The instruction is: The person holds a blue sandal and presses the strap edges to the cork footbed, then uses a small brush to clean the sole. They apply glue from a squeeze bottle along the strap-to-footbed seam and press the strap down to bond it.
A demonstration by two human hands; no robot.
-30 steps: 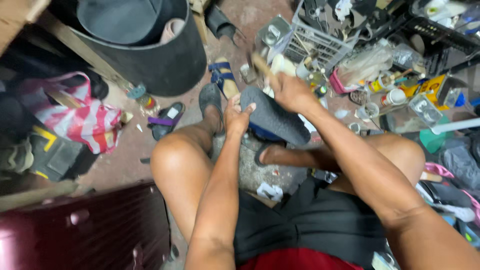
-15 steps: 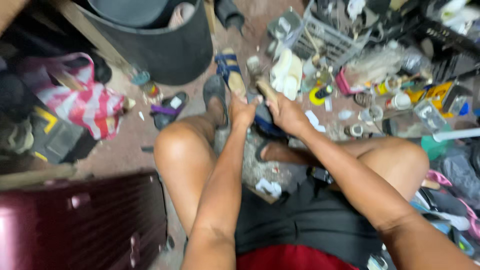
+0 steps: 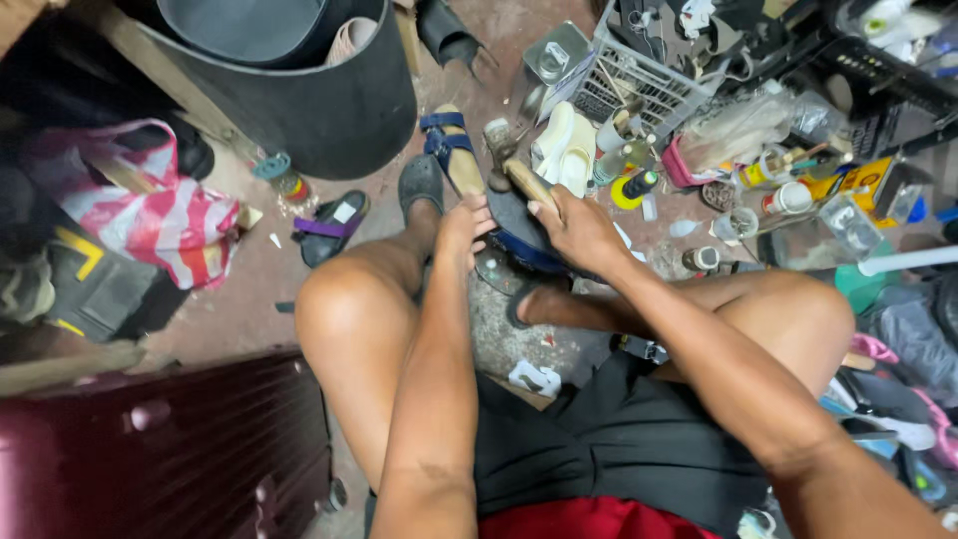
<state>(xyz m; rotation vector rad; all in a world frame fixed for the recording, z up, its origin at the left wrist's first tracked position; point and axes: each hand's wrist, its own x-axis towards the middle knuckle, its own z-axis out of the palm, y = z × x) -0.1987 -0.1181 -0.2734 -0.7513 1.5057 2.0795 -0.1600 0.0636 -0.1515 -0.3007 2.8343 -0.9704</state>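
Nearest the cam: red waistband and black shorts [image 3: 599, 449] are seen at bottom, w/ both bare forearms stretched fwd over the lap. A dark maroon suitcase [image 3: 160, 449] is laid flat at lower left, beside the left thigh.

Mid-ground: the left hand [image 3: 464, 228] is rested above the left knee, fingers [image 3: 481, 212] loosely spread and laid against the edge of a dark blue shoe [image 3: 524, 240]; touched, not gripped. The right hand [image 3: 579, 232] is closed round a wooden handle [image 3: 529, 185], a hammer by the look of it, w/ the head [image 3: 496, 140] pointed up-left, away from the body. The shoe is set sole-up betw. the two hands, above the floor in front of the knees; what it's propped on can't be told. A foot in a dark sandal [image 3: 527, 297] is tucked just below it.

Floor beyond: a grey clog [image 3: 420, 185] is worn on the left foot; a blue-strapped sandal [image 3: 449, 150] is lain just past it, a black sandal w/ purple strap [image 3: 332, 225] to the left. A red-white striped bag [image 3: 160, 215] is slumped at far left.

Far: a big black tub [image 3: 309, 100] is stood at top left. A white wire basket [image 3: 639, 85] and a clutter of small bottles, tins and packets are spread at top right.
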